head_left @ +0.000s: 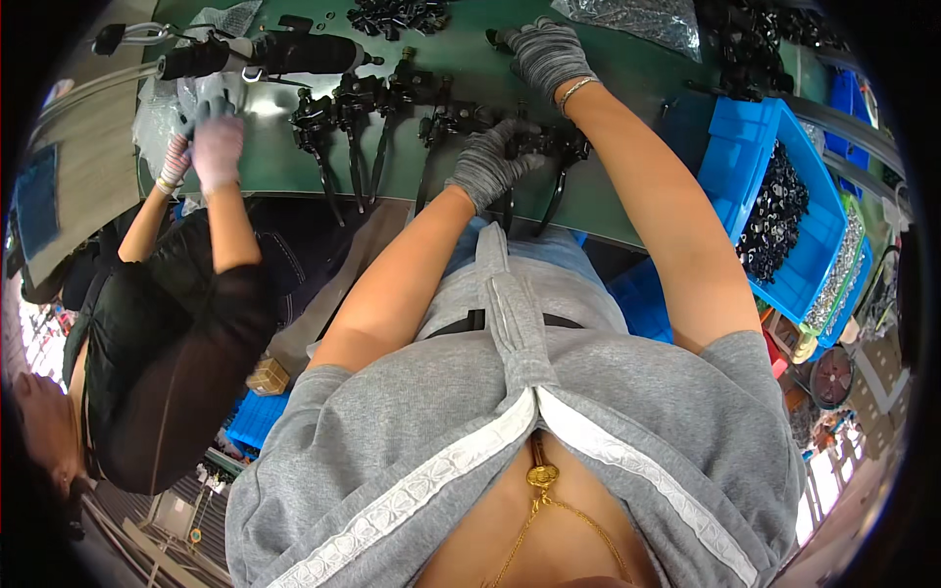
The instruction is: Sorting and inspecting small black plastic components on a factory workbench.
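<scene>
My left hand point(490, 165), in a grey knitted glove, closes around one of several black brake levers on the green table. Below its fingers the blade of that brake lever point(508, 209) sticks out toward me. Right beside it lies another brake lever point(555, 196). Farther off, my right hand point(549, 61), also gloved, reaches over the table with its fingers bent down. At its fingertips is a small dark part point(496, 39), too small to name. More brake levers point(353, 132) lie in a row to the left.
Loose black parts point(397, 16) are heaped at the far edge. Plastic wrap point(642, 22) lies back right. A blue bin point(784, 211) of small black pieces stands at the right. At left, a co-worker's gloved hands point(214, 147) work near a clamped black tool point(304, 53).
</scene>
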The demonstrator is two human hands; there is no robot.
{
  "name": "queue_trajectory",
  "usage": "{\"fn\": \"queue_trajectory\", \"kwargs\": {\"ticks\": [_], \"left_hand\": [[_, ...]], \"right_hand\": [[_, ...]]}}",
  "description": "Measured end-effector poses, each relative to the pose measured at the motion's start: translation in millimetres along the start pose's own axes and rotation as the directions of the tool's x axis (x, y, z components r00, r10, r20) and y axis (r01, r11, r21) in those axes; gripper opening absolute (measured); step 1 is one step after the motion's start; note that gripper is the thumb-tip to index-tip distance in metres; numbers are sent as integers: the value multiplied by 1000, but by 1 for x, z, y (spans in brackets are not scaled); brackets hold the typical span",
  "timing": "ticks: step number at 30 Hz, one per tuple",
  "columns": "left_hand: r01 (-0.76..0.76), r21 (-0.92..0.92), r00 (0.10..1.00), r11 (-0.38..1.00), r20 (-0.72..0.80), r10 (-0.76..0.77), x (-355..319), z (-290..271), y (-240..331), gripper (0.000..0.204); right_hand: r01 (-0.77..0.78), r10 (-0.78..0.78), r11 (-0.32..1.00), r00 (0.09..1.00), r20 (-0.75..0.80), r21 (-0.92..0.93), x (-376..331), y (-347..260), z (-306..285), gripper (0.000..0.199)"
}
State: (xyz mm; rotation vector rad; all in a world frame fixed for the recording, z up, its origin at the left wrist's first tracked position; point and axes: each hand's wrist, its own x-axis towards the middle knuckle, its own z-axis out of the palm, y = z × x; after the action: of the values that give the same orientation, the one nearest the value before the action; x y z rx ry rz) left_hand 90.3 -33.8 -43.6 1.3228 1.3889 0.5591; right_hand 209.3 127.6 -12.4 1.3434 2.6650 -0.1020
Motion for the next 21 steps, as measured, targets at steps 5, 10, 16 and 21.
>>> {"fn": "queue_trajectory", "kwargs": {"ticks": [5, 10, 16, 21], "left_hand": [[-35, 15, 999, 999, -25, 36, 2, 3, -4, 47], [-69, -41, 997, 997, -47, 67, 0, -1, -3, 55], [-99, 103, 989, 990, -103, 109, -3, -3, -4, 50], [-27, -77, 999, 997, -38, 24, -11, -6, 0, 46]], "right_hand": [[-100, 108, 936, 994, -5, 337, -25, 11, 39, 34], [-229, 10, 865, 898, 440, 447, -33, 34, 24, 36], [-259, 199, 939, 945, 259, 224, -31, 13, 31, 37], [-224, 227, 947, 974, 14, 231, -44, -12, 18, 44]]}}
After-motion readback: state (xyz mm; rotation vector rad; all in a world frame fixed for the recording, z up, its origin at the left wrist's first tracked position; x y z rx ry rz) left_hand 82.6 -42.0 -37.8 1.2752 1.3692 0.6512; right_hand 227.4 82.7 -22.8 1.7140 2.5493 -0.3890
